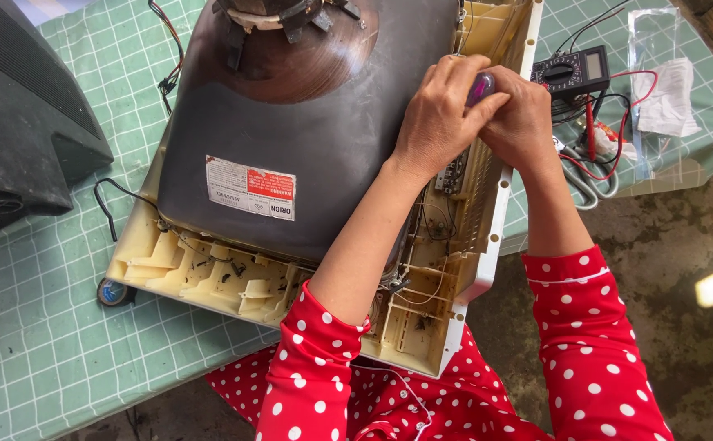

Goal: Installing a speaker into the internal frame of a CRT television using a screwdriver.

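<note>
Both my hands are bunched together over the right edge of an opened television set lying face down on the table. My left hand [438, 114] wraps from above and my right hand [524, 118] presses against it from the side, and between them they clamp the purple translucent handle of a screwdriver [480, 86]; only the rounded, glossy top of that handle shows between my fingers, and the shaft is hidden beneath them. The tool stands over the narrow channel of the cream plastic front frame [422, 327], just beside a small circuit board [453, 173] wedged in that channel.

The frame is yellowed, ribbed and boxy, with dusty open compartments along its lower edge. Inside it sits the picture tube [307, 122], a big dark, matte grey funnel with a browner sheen around its neck and a rectangular white and red label [251, 188] on its slope. Thin wires trail from the frame on the left.

The table wears a green cloth with a white grid [37, 327]. At the far right lie a black digital multimeter [573, 72] with red and black leads, and a clear plastic bag [659, 90]. At the upper left stands the black plastic back cover [21, 122]. A small roll of tape [113, 291] peeks from under the frame's left corner. My sleeves are red with white polka dots.
</note>
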